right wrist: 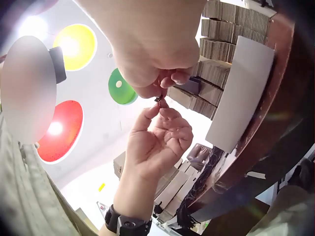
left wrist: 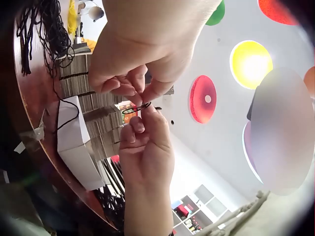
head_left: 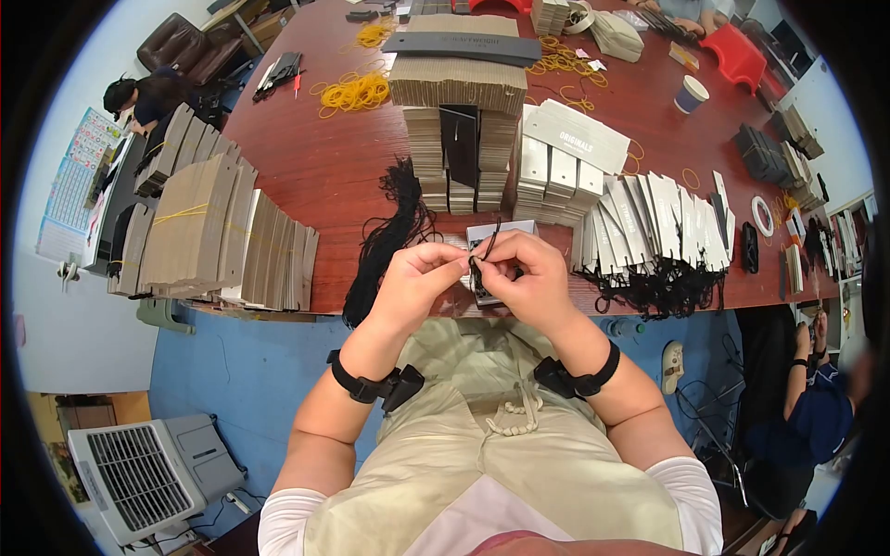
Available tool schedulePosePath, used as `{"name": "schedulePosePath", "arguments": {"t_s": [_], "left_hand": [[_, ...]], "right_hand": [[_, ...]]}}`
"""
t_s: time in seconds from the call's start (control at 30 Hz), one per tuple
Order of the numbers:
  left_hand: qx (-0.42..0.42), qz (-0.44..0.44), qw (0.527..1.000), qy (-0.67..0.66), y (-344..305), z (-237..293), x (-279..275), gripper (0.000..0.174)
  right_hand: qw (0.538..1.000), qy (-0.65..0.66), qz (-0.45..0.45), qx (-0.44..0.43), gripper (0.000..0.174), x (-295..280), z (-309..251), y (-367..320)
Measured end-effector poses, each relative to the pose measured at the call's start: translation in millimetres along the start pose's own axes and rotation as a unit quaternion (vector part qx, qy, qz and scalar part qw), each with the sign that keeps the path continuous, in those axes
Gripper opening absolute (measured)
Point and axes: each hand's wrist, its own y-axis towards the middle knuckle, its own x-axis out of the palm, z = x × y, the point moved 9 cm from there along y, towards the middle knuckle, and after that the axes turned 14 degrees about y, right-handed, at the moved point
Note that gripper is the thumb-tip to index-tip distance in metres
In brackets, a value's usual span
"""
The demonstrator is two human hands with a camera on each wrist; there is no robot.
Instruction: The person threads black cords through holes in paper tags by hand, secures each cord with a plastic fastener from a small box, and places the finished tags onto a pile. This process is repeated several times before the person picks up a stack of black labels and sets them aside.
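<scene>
My left hand (head_left: 419, 280) and right hand (head_left: 530, 276) meet over the table's front edge. Between their fingertips runs a thin black cord (left wrist: 134, 109), pinched by thumb and finger on both sides. In the left wrist view the cord makes a small loop; a dark knot-like bit (right wrist: 158, 99) shows in the right wrist view. Right behind the hands is a small white box (right wrist: 242, 91), partly covered by them in the head view. A bundle of loose black cords (head_left: 394, 218) lies to the left, hanging over the edge.
White tags with black strings (head_left: 649, 222) fan out on the right. Tall stacks of grey-brown card tags (head_left: 459, 83) stand ahead, with more stacks (head_left: 190, 222) at the left. Yellow rubber bands (head_left: 354, 93) and a paper cup (head_left: 691, 94) lie farther back. Other people sit around the room.
</scene>
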Motion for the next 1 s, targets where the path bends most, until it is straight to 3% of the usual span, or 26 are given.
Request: {"name": "schedulePosePath", "arguments": {"t_s": [0.13,0.23,0.33,0.37,0.43,0.5,0.6,0.63,0.83,1.0], "left_hand": [[0.014,0.024,0.998,0.052,-2.6,10.5,-4.2,0.006],[0.042,0.049,0.992,0.106,-5.7,24.3,-5.8,0.003],[0.079,0.057,0.983,0.152,-6.7,33.8,-6.3,0.002],[0.092,0.056,0.980,0.167,-6.8,36.1,-5.9,0.002],[0.107,0.053,0.974,0.191,-5.9,38.2,-4.4,0.003],[0.118,0.046,0.973,0.194,-5.4,39.4,-3.2,0.003],[0.131,0.040,0.973,0.186,-7.1,41.1,-3.3,0.004],[0.138,0.044,0.970,0.197,-8.4,44.0,-3.1,0.004],[0.107,0.031,0.971,0.210,-10.9,39.2,-2.0,0.004],[0.109,0.022,0.972,0.209,-10.7,37.6,-1.3,0.004]], "right_hand": [[0.998,0.054,-0.010,0.026,0.012,-1.6,13.3,-1.7],[0.943,0.210,0.058,0.250,0.014,-10.9,48.1,-11.4],[0.994,-0.052,0.066,0.070,0.012,-25.3,12.7,-1.8],[0.998,-0.043,0.012,0.035,0.016,-15.1,1.7,0.3],[0.981,0.085,-0.026,0.172,0.024,-0.3,19.3,-3.3],[0.911,0.240,-0.035,0.333,0.035,12.5,35.9,-13.2],[0.838,0.363,-0.035,0.406,0.035,13.4,40.7,-17.2],[0.830,0.360,-0.026,0.426,0.027,12.3,42.8,-18.7],[0.918,0.179,-0.044,0.352,0.007,5.1,42.3,-13.4],[0.937,0.125,-0.046,0.323,0.008,-0.7,45.8,-14.2]]}}
